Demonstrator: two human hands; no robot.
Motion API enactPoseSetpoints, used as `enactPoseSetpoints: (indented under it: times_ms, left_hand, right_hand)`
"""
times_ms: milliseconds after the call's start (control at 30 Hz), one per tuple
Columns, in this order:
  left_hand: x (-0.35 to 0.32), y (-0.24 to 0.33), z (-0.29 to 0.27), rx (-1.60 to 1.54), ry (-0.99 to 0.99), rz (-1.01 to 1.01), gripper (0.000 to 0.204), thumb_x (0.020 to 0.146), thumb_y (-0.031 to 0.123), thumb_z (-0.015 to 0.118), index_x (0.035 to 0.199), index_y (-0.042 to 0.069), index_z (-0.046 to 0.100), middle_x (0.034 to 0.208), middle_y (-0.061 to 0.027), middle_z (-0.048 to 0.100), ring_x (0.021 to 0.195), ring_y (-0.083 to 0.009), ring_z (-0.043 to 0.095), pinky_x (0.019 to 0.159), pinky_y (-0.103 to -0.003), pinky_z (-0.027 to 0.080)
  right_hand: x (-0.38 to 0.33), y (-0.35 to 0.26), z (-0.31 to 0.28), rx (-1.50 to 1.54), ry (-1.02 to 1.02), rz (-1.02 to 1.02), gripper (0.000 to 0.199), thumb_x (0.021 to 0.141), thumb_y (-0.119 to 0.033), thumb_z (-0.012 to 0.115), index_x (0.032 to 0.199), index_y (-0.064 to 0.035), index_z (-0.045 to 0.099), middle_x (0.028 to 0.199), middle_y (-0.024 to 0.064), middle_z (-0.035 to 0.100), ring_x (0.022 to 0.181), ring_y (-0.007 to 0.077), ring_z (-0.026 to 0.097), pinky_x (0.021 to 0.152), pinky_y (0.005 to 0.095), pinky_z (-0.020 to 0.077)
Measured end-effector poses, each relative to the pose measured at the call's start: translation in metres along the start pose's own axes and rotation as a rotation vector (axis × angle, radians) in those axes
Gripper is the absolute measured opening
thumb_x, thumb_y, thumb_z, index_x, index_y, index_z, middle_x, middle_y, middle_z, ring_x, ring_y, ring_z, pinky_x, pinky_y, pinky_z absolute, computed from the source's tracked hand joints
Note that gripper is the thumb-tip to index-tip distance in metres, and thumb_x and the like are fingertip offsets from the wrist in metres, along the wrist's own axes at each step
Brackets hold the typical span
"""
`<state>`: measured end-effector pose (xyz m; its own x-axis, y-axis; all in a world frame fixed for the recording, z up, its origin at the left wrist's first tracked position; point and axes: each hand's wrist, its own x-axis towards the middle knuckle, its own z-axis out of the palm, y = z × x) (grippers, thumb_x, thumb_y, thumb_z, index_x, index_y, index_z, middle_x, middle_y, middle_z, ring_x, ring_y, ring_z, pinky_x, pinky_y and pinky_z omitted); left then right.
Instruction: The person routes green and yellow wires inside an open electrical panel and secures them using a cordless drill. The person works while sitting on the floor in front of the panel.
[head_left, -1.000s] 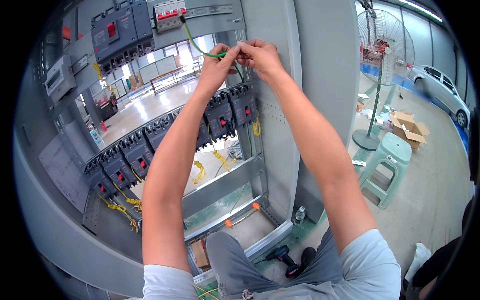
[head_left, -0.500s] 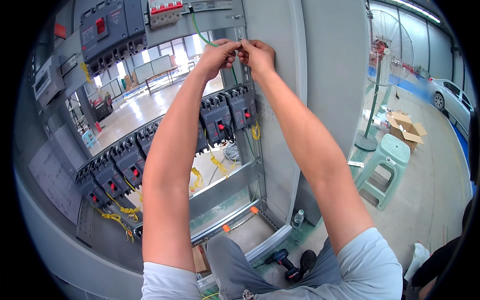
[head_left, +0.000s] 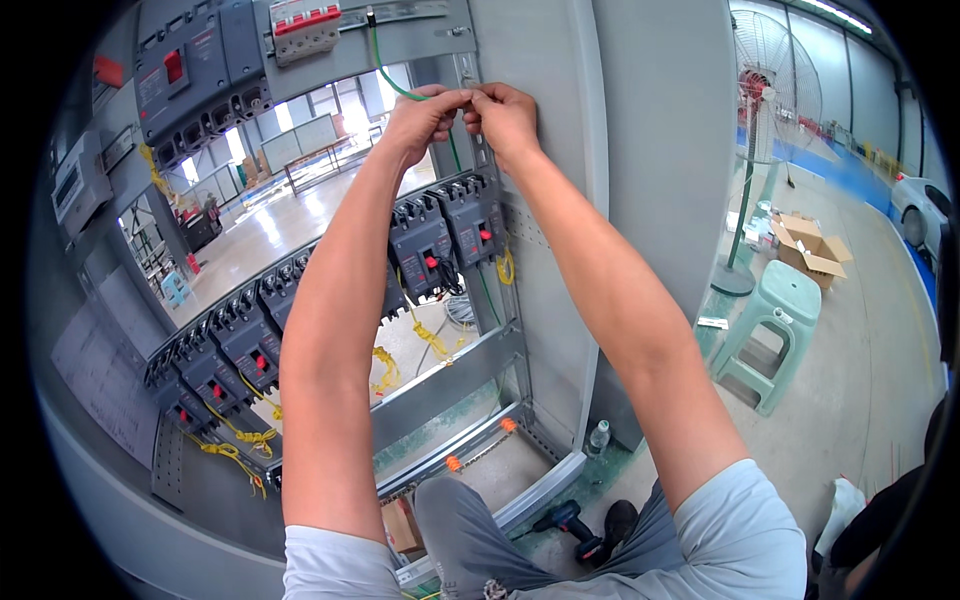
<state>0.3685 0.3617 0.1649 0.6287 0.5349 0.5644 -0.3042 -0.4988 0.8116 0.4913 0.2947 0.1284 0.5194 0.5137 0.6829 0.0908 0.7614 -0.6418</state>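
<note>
Both my arms reach up to the cabinet's right upright rail (head_left: 466, 68). A green wire (head_left: 385, 75) hangs in a curve from a black-tipped end near the top rail and runs into my left hand (head_left: 418, 124). The fingers of that hand are closed on the wire, and more of it shows below, behind the hand. My right hand (head_left: 506, 120) meets the left one fingertip to fingertip, its thumb and forefinger pinched. Whatever lies in this pinch is hidden by the fingers. A row of dark moulded-case circuit breakers (head_left: 420, 242) with red toggles sits below my hands.
Upper left are a large breaker (head_left: 190, 75), a small red-topped breaker (head_left: 305, 32) and a meter (head_left: 80, 185). Yellow wire bundles (head_left: 228, 450) hang below the row. A cordless drill (head_left: 570, 525) and a bottle (head_left: 599, 437) are by my feet; a green stool (head_left: 785, 295) stands right.
The view has shifted slightly, so the cabinet parts sit a little further left. My hands stay together at the upright, with the green wire still in the left one.
</note>
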Motion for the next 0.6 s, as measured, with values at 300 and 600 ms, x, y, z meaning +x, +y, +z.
enactPoseSetpoints:
  times_ms: [300, 600]
  left_hand:
    - [0.004, -0.014, -0.014, 0.028, 0.006, -0.004, 0.021, 0.088, 0.024, 0.076, 0.085, 0.008, 0.062, 0.068, 0.0044, 0.050, 0.052, -0.0051, 0.040, 0.046, -0.023, 0.027]
    - [0.015, -0.018, -0.004, 0.125, -0.047, 0.017, 0.025, 0.090, 0.029, 0.074, 0.087, 0.008, 0.062, 0.071, 0.0040, 0.049, 0.054, -0.0047, 0.037, 0.049, -0.023, 0.027]
  right_hand:
    - [-0.174, -0.061, -0.064, -0.109, -0.501, 0.077, 0.030, 0.093, -0.017, 0.067, 0.115, 0.0036, 0.065, 0.085, 0.0063, 0.066, 0.075, 0.0138, 0.065, 0.067, 0.0287, 0.0524]
    - [-0.624, 0.239, -0.279, -0.851, -1.630, 1.319, 0.045, 0.088, -0.047, 0.065, 0.090, -0.0030, 0.076, 0.093, 0.0155, 0.073, 0.079, 0.0243, 0.071, 0.069, 0.0414, 0.0546]
